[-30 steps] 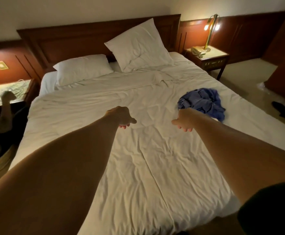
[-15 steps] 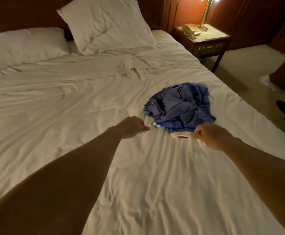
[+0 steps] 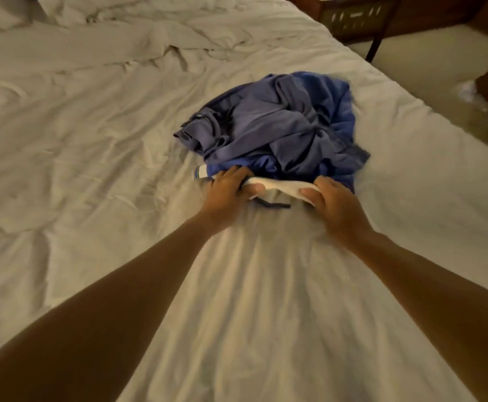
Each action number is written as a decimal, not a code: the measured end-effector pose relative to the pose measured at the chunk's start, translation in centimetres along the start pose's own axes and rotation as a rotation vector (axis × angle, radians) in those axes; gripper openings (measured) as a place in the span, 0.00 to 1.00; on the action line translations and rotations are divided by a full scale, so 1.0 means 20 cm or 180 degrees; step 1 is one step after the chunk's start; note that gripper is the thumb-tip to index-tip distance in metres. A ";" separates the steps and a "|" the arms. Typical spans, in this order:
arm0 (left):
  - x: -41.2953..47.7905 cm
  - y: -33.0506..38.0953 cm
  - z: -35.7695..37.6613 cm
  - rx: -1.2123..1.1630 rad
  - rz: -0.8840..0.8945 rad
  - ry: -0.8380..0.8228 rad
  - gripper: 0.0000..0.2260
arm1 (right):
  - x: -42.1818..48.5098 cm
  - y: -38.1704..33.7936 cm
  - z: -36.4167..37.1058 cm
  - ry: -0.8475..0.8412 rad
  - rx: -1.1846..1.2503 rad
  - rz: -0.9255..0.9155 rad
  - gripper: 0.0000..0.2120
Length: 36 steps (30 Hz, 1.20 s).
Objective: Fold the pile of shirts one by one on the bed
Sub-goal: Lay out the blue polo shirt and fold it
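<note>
Rumpled white sheets cover the bed (image 3: 91, 175) across the head view, with a dark wooden nightstand (image 3: 353, 15) at the top right. The pile of shirts (image 3: 283, 123), mostly blue, sits crumpled toward the right side of the mattress, directly beyond my outstretched arms. At its near edge, a white shirt (image 3: 277, 186) pokes out from under the blue ones. My left hand (image 3: 228, 192) has its fingers curled over one end of that white edge, thumb pressed against it. My right hand (image 3: 335, 204) pinches the other end between thumb and fingers. The held edge runs left to right between my hands, and the rest of the garment lies away from me, buried beneath the pile, so I judge that freeing it calls for a pull toward my body. Both hands are about equally near. A striped band (image 3: 200, 172) shows by my left fingers; no writing is legible anywhere.
</note>
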<state>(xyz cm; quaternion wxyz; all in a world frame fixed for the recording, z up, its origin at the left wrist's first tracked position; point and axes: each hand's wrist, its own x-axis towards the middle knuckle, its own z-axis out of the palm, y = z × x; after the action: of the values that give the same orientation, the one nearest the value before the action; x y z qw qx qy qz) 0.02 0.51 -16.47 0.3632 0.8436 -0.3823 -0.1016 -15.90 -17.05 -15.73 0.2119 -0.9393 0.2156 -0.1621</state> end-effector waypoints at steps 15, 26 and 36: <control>-0.64 0.57 -2.04 -0.1001 0.0119 0.0605 0.22 | 0.14 -1.90 -1.00 0.0186 0.2012 -0.0359 0.26; -1.33 0.91 -3.17 -0.0081 -0.0027 0.0856 0.24 | -0.17 -2.96 -1.33 0.0084 0.2551 -0.0627 0.25; -1.67 0.29 -2.46 0.0126 -0.1283 -0.1990 0.31 | -0.53 -2.33 -0.61 -0.1509 0.1861 0.0060 0.34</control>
<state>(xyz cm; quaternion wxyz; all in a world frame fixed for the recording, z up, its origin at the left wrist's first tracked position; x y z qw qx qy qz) -4.15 48.35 19.11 0.1851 0.8370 -0.3029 -0.4164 -14.02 22.05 14.29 0.5166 -0.8486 0.1139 0.0072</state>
